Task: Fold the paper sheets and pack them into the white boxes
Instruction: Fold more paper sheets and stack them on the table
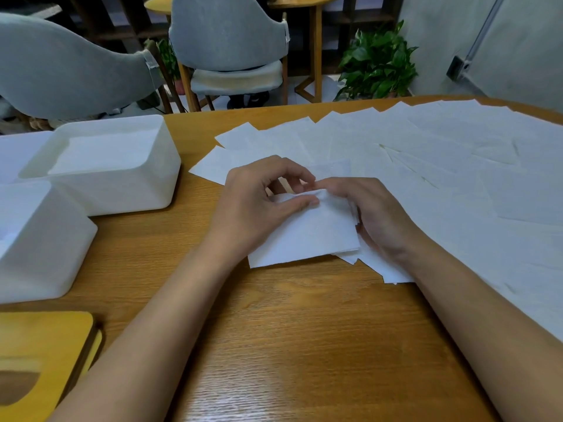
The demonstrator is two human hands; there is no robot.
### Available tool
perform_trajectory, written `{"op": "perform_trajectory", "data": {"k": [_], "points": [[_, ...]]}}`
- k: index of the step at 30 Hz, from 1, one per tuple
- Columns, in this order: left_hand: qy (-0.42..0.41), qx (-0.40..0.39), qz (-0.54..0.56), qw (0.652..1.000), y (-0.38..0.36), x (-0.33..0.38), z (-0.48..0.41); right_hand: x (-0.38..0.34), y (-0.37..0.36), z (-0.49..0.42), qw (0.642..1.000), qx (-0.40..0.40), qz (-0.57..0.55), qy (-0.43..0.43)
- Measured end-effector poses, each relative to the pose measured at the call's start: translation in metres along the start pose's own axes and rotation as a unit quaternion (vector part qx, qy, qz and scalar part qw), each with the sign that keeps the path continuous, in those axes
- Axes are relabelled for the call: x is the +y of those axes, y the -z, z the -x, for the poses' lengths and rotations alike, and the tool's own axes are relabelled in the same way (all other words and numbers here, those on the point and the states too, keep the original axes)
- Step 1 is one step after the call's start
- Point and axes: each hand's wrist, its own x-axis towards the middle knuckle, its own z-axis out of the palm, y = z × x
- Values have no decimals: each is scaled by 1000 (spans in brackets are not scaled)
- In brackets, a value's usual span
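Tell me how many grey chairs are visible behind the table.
2. The left chair is beyond the white boxes; the middle chair stands past the table's far edge. Others may be outside the view.

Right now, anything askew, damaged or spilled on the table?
Nothing damaged or spilled. The loose sheets lie fanned, overlapping at odd angles, over the right side of the table; a few corners poke out askew beneath the folded sheet that the left hand and right hand pinch.
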Motion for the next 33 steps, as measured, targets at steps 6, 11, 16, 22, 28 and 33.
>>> {"op": "perform_trajectory", "data": {"k": [6, 11, 16, 22, 28, 33], "points": [[-9, -1, -38, 999, 6, -2, -1, 0, 2, 2, 999, 23, 34, 26], [94, -75, 26, 992, 15, -3, -3, -1, 2, 1, 998, 45, 29, 30], [135, -18, 98, 986, 17, -5, -6, 2, 1, -1, 996, 29, 45, 76], [168, 35, 120, 978, 11, -7, -5, 7, 2, -1, 991, 8, 59, 121], [164, 37, 119, 978, 6, -8, -5, 8, 1, -1, 983, 16, 122, 139], [155, 48, 76, 984, 4, -8, -4, 7, 1, 0, 981, 42, 65, 177]]}}
